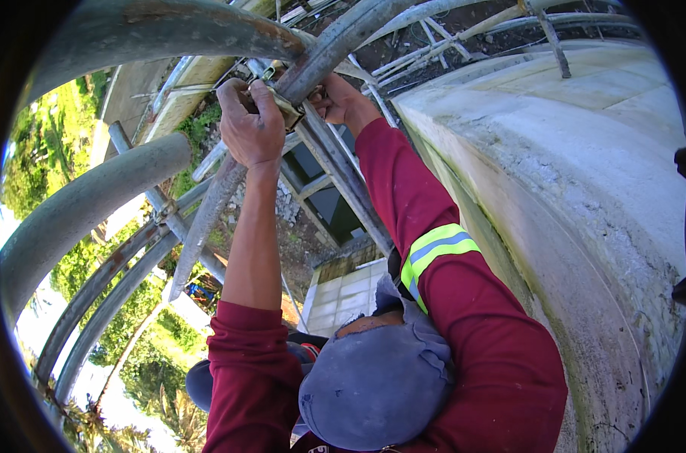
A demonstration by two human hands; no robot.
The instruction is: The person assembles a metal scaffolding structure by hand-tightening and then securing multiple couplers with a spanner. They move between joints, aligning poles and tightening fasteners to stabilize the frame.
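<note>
Clamp [291, 115], one: far centre, at the pipe [335, 49]. My left hand [254, 128]: curled, pinching its left side. My right hand [340, 98]: partly hidden, grip untellable. Hazard: slack fingers could drop it.

Maroon sleeves [253, 370] — yellow-silver band [438, 254] on the right

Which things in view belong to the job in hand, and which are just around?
At the job:
- left hand, at the metal fitting
- right hand, partly hidden behind the pole

Just around:
- pipes at left
- concrete ledge
- greenery
</note>
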